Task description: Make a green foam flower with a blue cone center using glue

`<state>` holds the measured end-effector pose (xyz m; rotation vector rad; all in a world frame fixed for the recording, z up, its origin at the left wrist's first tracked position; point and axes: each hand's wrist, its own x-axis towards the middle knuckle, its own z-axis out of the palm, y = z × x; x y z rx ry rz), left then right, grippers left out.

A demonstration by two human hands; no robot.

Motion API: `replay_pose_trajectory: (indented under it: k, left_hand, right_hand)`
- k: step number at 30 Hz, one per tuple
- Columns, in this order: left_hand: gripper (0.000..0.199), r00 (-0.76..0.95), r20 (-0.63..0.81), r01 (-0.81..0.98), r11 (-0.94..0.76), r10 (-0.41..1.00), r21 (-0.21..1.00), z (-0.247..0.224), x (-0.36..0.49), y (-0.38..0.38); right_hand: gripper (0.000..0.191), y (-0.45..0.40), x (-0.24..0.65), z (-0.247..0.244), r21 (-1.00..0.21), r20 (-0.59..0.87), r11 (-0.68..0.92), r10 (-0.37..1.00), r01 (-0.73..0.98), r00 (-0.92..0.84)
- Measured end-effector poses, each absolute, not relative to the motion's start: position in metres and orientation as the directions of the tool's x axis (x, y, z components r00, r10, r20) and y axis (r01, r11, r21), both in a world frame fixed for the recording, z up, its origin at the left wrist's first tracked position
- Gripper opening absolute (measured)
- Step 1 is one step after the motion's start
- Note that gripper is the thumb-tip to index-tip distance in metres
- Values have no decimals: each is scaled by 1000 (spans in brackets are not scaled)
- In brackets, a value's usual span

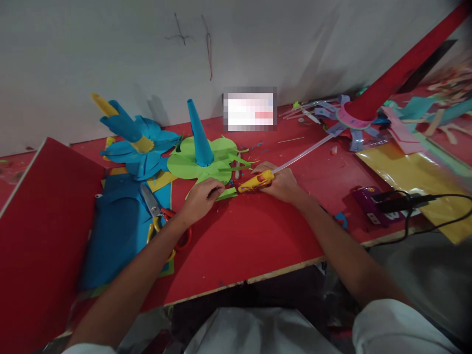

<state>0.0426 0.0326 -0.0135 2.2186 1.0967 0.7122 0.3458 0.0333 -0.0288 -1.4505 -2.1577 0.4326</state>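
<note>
My right hand (pixel 282 186) is wrapped round a yellow hot glue gun (pixel 254 182), and a long clear glue stick (pixel 306 153) runs out of its back end. The gun's nozzle points left at a narrow green paper strip (pixel 226 193) lying on the red tabletop. My left hand (pixel 202 199) has its fingers curled and pressed on the strip's left end. Just beyond that hand is a green flower-shaped paper piece (pixel 184 160) with a blue paper cone (pixel 201 140) standing upright on it.
At left stand a blue paper flower (pixel 142 147), scissors (pixel 153 204), blue sheets (pixel 114 231) and a red board (pixel 44 236). A lit, blurred screen (pixel 250 110) leans on the wall. At right are a red cone (pixel 391 78), a purple box with a black cable (pixel 372 204) and a yellow sheet (pixel 416 172).
</note>
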Motion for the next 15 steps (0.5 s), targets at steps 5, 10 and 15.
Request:
replay_pose_trajectory:
  k: [5, 10, 15]
  left_hand:
    - [16, 533, 206, 535, -515, 821, 669, -15, 42, 34]
    - [13, 539, 192, 541, -511, 820, 668, -13, 44, 33]
    - [8, 546, 180, 556, -515, 818, 652, -12, 46, 32]
  right_hand:
    - [38, 34, 347, -29, -521, 237, 417, 909, 744, -344]
    - [39, 33, 345, -26, -522, 232, 409, 912, 748, -337]
    - [38, 33, 344, -26, -514, 246, 416, 909, 750, -336]
